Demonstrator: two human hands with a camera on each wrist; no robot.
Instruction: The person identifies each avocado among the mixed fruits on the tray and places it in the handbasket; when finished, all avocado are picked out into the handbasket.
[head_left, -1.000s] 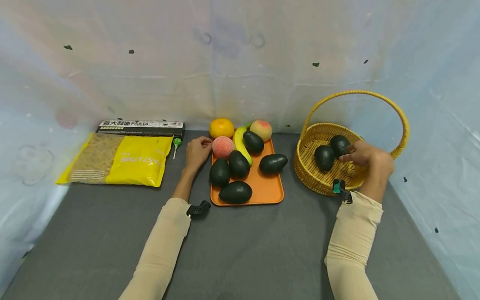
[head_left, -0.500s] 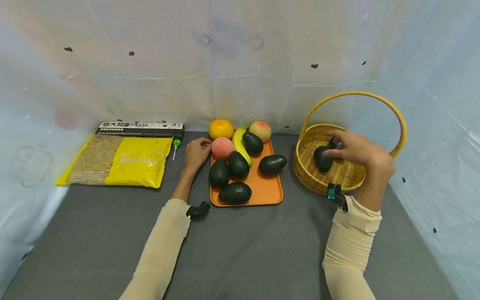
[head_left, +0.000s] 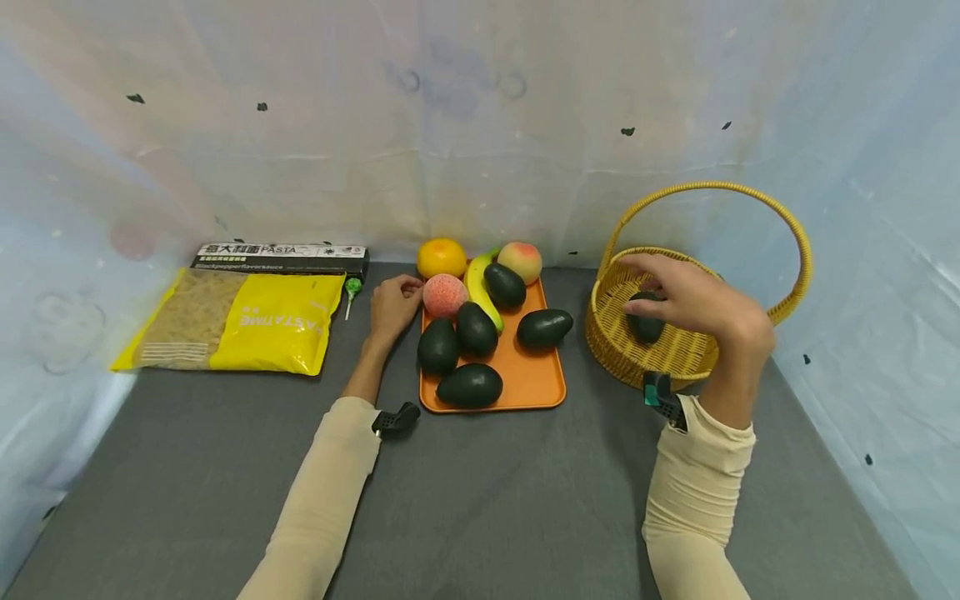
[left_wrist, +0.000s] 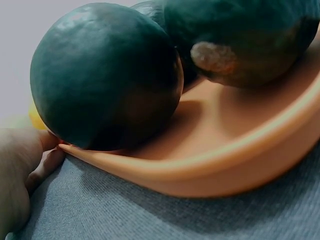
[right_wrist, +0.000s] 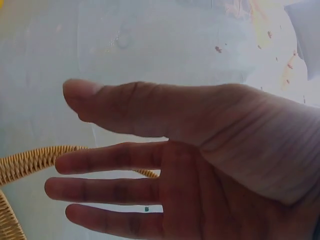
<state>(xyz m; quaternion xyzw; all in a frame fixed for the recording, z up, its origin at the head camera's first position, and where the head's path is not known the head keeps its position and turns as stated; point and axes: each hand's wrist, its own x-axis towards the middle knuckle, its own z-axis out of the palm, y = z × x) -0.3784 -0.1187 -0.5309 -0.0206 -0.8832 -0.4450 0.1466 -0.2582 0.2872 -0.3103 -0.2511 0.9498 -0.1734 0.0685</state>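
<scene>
My left hand [head_left: 394,307] is at the far left side of the orange tray [head_left: 536,387]; its thumb and a finger pinch the rim in the left wrist view. On the tray are several dark green avocados [head_left: 471,386], a banana [head_left: 480,282], a red peach [head_left: 446,295] and a paler peach [head_left: 521,262]. An orange [head_left: 442,257] sits at its back left corner. My right hand [head_left: 693,296] hovers over the wicker basket [head_left: 626,367], with thumb and fingers spread apart and nothing between them. Below it, an avocado [head_left: 647,329] lies in the basket, partly covered by the hand.
Left of the tray lie a yellow pasta bag [head_left: 288,321], a black pasta box [head_left: 281,258] behind it and a green lollipop [head_left: 352,287]. The basket's tall handle [head_left: 712,185] arches above the right hand. A pale curtain [head_left: 480,125] hangs behind the grey table [head_left: 480,500].
My right hand has let go of an avocado in the basket, then risen and shifted left with its fingers opening out. The left hand has stayed at the tray.
</scene>
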